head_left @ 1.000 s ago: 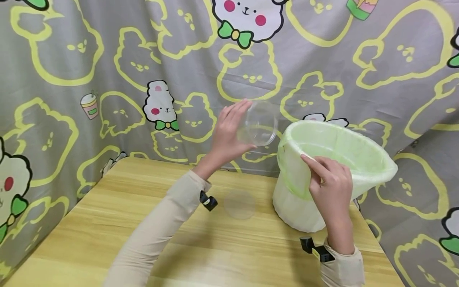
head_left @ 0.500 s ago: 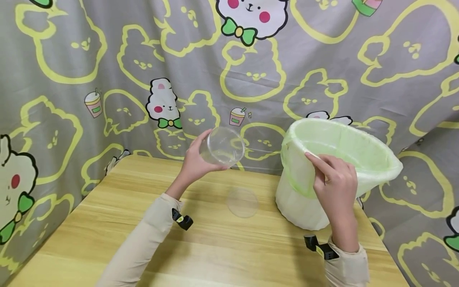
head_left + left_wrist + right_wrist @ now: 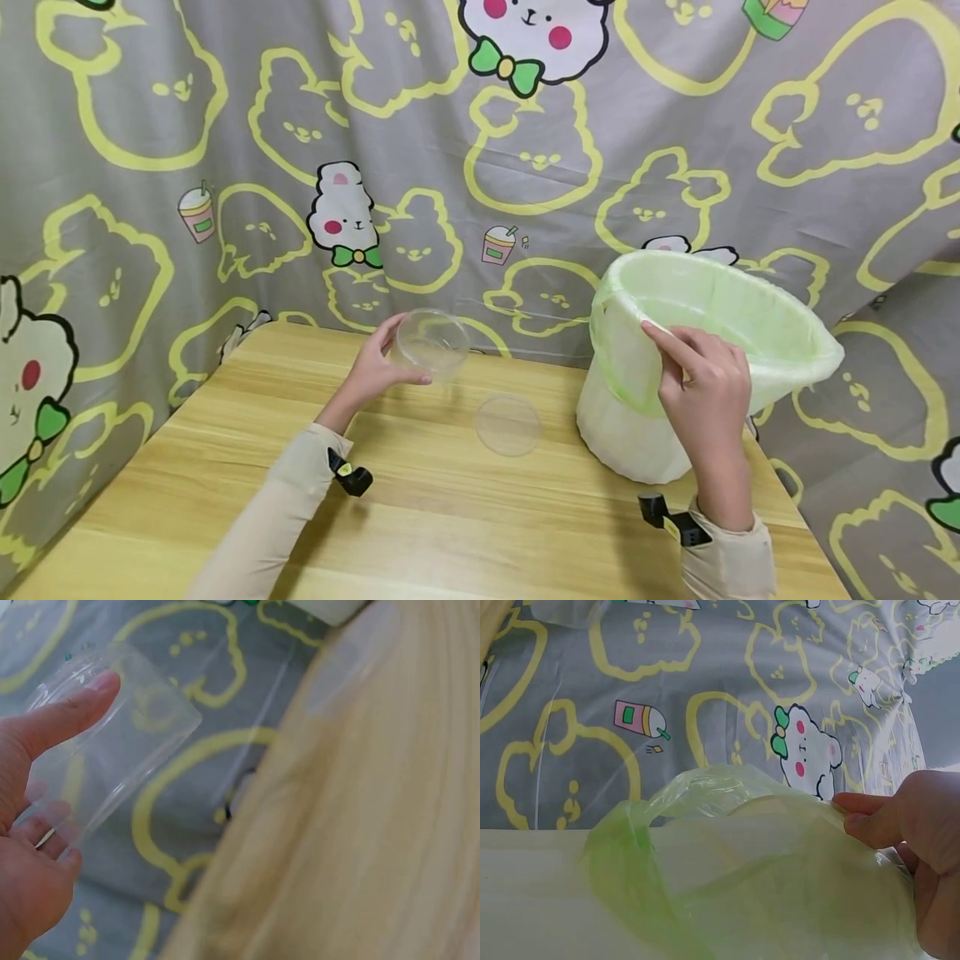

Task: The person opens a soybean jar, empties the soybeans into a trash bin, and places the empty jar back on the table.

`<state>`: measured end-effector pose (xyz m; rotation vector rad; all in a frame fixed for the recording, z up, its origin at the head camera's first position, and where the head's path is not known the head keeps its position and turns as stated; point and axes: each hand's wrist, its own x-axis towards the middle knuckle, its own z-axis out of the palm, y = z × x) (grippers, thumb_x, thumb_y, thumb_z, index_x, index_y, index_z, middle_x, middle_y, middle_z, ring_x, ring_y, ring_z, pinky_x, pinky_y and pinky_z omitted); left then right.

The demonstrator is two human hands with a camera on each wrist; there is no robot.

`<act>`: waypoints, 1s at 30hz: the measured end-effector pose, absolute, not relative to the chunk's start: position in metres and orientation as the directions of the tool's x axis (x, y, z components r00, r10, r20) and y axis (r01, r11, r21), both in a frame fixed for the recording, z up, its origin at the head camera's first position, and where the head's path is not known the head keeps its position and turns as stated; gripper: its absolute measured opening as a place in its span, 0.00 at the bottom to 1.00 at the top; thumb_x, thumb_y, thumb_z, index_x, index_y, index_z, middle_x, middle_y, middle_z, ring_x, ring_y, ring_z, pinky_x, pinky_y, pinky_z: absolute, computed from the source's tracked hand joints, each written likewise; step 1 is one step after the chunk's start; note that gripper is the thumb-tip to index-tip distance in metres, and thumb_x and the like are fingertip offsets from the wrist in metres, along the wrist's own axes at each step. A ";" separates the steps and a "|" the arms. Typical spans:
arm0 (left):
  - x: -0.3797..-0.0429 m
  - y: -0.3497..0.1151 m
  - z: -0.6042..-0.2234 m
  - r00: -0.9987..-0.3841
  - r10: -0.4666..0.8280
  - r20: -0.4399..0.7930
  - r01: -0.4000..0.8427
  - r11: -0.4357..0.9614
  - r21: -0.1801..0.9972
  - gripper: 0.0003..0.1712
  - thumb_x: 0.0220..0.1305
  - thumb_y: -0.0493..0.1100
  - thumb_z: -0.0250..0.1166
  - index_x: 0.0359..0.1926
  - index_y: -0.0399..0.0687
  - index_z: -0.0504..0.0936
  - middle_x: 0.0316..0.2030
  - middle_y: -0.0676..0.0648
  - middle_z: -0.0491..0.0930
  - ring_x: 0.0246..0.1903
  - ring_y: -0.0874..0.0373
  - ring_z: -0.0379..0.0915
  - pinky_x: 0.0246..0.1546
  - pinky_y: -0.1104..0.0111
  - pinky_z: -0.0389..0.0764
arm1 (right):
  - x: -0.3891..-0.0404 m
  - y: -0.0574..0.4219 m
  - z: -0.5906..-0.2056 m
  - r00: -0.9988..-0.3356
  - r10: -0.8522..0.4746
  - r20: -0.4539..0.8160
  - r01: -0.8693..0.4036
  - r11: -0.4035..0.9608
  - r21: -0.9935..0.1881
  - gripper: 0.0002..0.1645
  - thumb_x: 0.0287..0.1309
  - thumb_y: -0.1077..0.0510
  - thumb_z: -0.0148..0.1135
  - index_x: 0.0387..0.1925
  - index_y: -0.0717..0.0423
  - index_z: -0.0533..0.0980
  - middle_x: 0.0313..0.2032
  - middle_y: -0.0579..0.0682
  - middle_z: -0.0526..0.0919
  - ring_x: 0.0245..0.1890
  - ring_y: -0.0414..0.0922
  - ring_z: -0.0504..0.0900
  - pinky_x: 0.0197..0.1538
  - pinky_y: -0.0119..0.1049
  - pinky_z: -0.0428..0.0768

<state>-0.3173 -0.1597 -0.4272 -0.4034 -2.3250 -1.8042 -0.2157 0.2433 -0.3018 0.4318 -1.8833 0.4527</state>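
Note:
My left hand [image 3: 375,364] grips a clear round plastic tub [image 3: 435,340] over the table's far edge, its mouth facing me. In the left wrist view the thumb [image 3: 67,712] lies along one side of the tub and the fingers curl on the other. At the right, my right hand [image 3: 705,387] pinches the near rim of a white trash bin [image 3: 630,437] that is lined with a thin green trash bag [image 3: 693,292]. The right wrist view shows the bag [image 3: 802,877] folded down over the outside of the bin, with my fingertips [image 3: 855,814] at the rim.
A clear round lid [image 3: 507,425] lies flat on the wooden table [image 3: 450,525], between the tub and the bin. A grey patterned curtain [image 3: 420,150] hangs close behind the table and along both sides. Each wrist carries a small black camera.
My left hand has brought the tub left and down, away from the bin and towards the table. The right hand stays at the bin's rim.

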 end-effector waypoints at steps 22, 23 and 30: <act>-0.322 -0.192 -0.481 -0.983 0.149 0.107 0.137 0.208 0.968 0.69 0.45 0.36 0.83 0.81 0.43 0.47 0.81 0.40 0.47 0.81 0.40 0.38 0.80 0.47 0.42 | -0.216 0.243 -0.302 -0.341 -0.074 0.937 -0.495 0.862 -0.112 0.16 0.60 0.74 0.61 0.41 0.57 0.89 0.34 0.62 0.88 0.35 0.62 0.82 0.41 0.55 0.68; -0.321 -0.193 -0.483 -0.982 0.156 0.103 0.133 0.200 0.971 0.69 0.46 0.35 0.82 0.81 0.44 0.45 0.81 0.40 0.46 0.81 0.39 0.37 0.80 0.46 0.42 | -0.216 0.243 -0.302 -0.341 -0.074 0.937 -0.494 0.862 -0.112 0.16 0.60 0.74 0.61 0.41 0.57 0.89 0.34 0.62 0.88 0.35 0.62 0.82 0.41 0.55 0.68; -0.317 -0.200 -0.495 -0.982 0.163 0.098 0.121 0.138 0.983 0.67 0.49 0.33 0.80 0.81 0.43 0.44 0.80 0.36 0.46 0.80 0.36 0.37 0.80 0.45 0.40 | -0.215 0.243 -0.303 -0.336 -0.081 0.939 -0.499 0.860 -0.104 0.16 0.60 0.74 0.61 0.41 0.57 0.89 0.34 0.62 0.88 0.34 0.62 0.82 0.40 0.54 0.68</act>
